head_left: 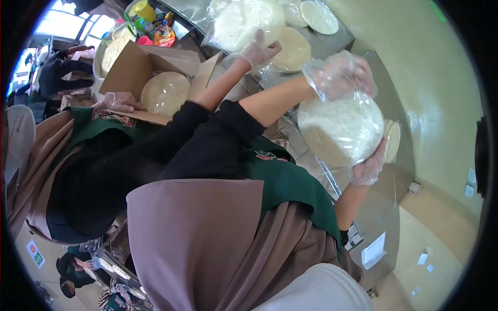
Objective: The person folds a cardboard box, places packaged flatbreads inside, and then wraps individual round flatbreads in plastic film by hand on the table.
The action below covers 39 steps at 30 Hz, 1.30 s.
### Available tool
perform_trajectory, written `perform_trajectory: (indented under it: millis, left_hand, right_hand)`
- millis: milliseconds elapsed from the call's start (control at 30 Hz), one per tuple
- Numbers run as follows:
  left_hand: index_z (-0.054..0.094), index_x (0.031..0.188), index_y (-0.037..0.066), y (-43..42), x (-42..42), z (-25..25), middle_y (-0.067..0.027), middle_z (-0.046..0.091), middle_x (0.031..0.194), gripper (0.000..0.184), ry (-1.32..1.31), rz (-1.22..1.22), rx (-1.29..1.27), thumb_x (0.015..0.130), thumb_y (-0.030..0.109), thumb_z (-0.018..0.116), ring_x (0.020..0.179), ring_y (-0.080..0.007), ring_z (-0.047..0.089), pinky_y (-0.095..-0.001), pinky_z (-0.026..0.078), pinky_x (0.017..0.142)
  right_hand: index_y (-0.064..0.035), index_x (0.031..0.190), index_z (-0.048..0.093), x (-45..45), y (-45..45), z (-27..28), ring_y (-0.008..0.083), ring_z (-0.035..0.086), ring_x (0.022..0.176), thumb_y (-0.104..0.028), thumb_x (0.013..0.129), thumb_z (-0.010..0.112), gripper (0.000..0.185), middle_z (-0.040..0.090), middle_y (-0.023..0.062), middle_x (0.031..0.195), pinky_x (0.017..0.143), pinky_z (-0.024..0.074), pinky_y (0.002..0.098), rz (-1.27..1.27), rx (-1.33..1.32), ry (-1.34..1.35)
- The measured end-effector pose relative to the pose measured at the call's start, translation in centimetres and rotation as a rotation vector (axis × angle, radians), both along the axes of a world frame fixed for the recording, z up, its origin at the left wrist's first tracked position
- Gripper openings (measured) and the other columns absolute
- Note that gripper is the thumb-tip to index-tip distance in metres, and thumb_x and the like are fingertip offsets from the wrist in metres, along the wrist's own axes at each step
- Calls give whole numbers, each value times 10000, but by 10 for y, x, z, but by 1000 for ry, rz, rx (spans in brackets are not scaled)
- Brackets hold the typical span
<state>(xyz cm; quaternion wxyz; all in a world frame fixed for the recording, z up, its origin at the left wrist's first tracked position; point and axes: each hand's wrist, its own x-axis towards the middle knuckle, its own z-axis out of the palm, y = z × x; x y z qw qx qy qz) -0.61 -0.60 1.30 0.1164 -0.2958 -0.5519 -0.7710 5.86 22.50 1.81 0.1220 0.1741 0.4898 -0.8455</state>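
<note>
Over the edge of the metal counter, there it was: a bagged round flatbread, up between two gloved hands! The left hand was partly closed, fingers bunched on the bag's upper edge; the right hand was half-curled, gripping the lower edge. Just beside, more pale rounds sat on the counter. And across the way, a co-worker's hand hovered near other wrapped rounds, with a round in the open carton!

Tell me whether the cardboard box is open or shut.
The cardboard box is open: its flaps stand apart, exposing a pale round item inside.
</note>
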Motion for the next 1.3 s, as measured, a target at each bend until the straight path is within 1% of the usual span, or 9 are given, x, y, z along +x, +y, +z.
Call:
perform_trajectory:
  millis: [33, 167, 400, 533, 700, 800, 867, 967, 1300]
  left_hand:
    - [656, 823, 22, -2, 0, 0, -80, 614, 833, 106, -5, -37, 189, 737, 4, 597, 795, -168, 597, -292, 496, 732]
    - [632, 830, 26, -26, -7, 5, -65, 626, 817, 59, -70, 435, -141, 792, 15, 588, 792, -152, 583, -271, 477, 733]
    - [635, 917, 28, 12, 1, -2, -50, 627, 835, 186, -265, 602, -134, 835, 193, 613, 779, -127, 571, -267, 468, 730]
    - [608, 1013, 19, 43, 8, -20, -58, 622, 937, 269, -219, 413, -332, 860, 241, 605, 894, -121, 547, -274, 443, 802]
    - [613, 1014, 21, 56, 0, -38, -62, 623, 992, 219, -421, 278, -158, 879, 190, 576, 932, -146, 552, -282, 422, 856]
    - [603, 1051, 50, 58, -6, -19, -71, 620, 1040, 228, -250, 272, -231, 865, 182, 590, 971, -187, 566, -297, 419, 875]
    - [597, 1083, 95, 63, -3, 16, -87, 610, 1063, 267, 277, 353, -642, 829, 176, 624, 976, -234, 574, -325, 435, 871]
    - [603, 1085, 129, 92, -7, 38, -95, 600, 1058, 299, 661, 330, -706, 792, 179, 640, 958, -281, 568, -364, 451, 856]
    - [636, 942, 97, 192, -33, 39, -77, 617, 924, 203, 763, 255, -849, 747, 154, 651, 874, -276, 577, -364, 475, 781]
  right_hand:
    - [-38, 1309, 395, -4, 0, -4, 271, 444, 1199, -380, 965, 306, 494, 444, 129, 1320, 1013, 370, 410, -27, 22, -6]
    - [-37, 1303, 401, 0, 7, -9, 260, 451, 1192, -367, 965, 327, 478, 462, 132, 1301, 1005, 380, 399, -40, 61, 139]
    - [-6, 1295, 393, 13, 28, -3, 245, 452, 1190, -367, 966, 333, 492, 469, 132, 1293, 1020, 365, 385, -113, -61, 231]
    - [2, 1306, 372, 25, 38, 16, 239, 448, 1192, -392, 963, 328, 524, 454, 138, 1303, 1009, 373, 371, -218, -49, 241]
    - [2, 1309, 368, 36, 61, 23, 243, 459, 1182, -372, 972, 301, 508, 462, 130, 1297, 1002, 384, 366, -397, -49, 311]
    - [11, 1296, 387, 45, 77, 32, 243, 475, 1161, -349, 976, 296, 490, 478, 134, 1278, 994, 388, 368, -428, -103, 366]
    - [17, 1282, 406, 49, 86, 35, 239, 482, 1150, -360, 972, 310, 498, 484, 142, 1268, 985, 392, 363, -424, 8, 374]
    - [29, 1250, 448, 56, 94, 36, 232, 495, 1128, -391, 959, 343, 522, 502, 156, 1242, 962, 402, 349, -422, 205, 340]
    - [22, 1185, 517, 41, 170, 34, 210, 527, 1068, -402, 934, 420, 502, 565, 140, 1155, 932, 411, 326, -260, 429, 330]
